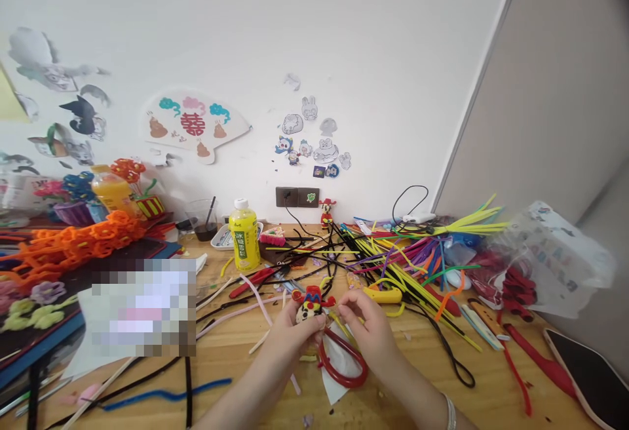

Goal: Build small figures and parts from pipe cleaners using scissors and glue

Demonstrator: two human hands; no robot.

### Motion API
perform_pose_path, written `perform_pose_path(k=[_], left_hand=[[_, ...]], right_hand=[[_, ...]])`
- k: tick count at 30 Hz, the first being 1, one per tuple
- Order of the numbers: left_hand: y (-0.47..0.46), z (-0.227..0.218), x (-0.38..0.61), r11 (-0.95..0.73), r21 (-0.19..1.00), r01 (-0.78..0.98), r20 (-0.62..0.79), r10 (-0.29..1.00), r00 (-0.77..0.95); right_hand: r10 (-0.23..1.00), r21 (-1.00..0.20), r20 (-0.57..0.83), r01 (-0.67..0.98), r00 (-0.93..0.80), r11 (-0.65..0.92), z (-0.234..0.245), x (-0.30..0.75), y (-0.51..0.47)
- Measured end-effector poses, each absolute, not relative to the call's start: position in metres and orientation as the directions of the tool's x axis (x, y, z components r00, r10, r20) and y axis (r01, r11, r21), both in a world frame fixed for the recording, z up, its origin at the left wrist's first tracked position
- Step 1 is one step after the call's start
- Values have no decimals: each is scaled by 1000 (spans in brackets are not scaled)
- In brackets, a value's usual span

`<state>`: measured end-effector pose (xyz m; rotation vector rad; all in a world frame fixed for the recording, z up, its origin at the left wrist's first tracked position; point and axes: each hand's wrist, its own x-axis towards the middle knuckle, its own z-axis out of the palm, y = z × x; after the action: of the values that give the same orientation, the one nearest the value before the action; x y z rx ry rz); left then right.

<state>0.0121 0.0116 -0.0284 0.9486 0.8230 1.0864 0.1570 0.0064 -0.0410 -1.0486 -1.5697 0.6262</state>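
Note:
My left hand [289, 332] is closed around a small pipe-cleaner figure [310, 304] with a red, blue and yellow top and a pale face, held just above the wooden table [236, 358]. My right hand [366, 328] pinches a thin yellow pipe cleaner [339, 317] right beside the figure. Under both hands lies a red pipe-cleaner loop [344, 368] on a scrap of white paper.
A heap of coloured pipe cleaners [407, 256] spreads at the back right, with a plastic bag [550, 259] beyond. A yellow drink bottle [244, 236], red pliers [255, 280], orange pipe-cleaner flowers [78, 243], a phone [590, 371] and loose black stems surround the hands.

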Motion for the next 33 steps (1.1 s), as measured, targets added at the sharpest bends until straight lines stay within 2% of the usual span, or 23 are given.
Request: perform_pose_path(k=[3, 9, 14, 20, 24, 26, 30, 33], left_hand=[[10, -26, 12, 148, 935, -323, -76, 971, 225], [9, -20, 10, 54, 982, -182, -34, 993, 114], [7, -14, 9, 25, 993, -115, -19, 999, 51], [11, -15, 4, -10, 999, -47, 11, 1000, 15], [14, -14, 2, -48, 999, 6, 49, 999, -15], [14, -11, 2, -65, 998, 6, 65, 998, -23], [13, -7, 1, -104, 991, 80, 103, 995, 9], [14, -7, 0, -143, 984, 108, 143, 990, 12]], right_hand=[[832, -747, 551, 404, -68, 528, -42, 159, 6], [818, -727, 575, 443, -25, 525, -42, 163, 9], [843, -672, 532, 647, 83, 360, -39, 187, 25], [853, -407, 521, 891, 46, 200, -36, 223, 39], [939, -143, 327, 976, -110, 164, -45, 240, 41], [960, -58, 233, 983, -153, 171, -51, 244, 43], [965, -4, 215, 988, -148, 153, -53, 243, 49], [946, -31, 303, 991, -113, 128, -46, 240, 49]])
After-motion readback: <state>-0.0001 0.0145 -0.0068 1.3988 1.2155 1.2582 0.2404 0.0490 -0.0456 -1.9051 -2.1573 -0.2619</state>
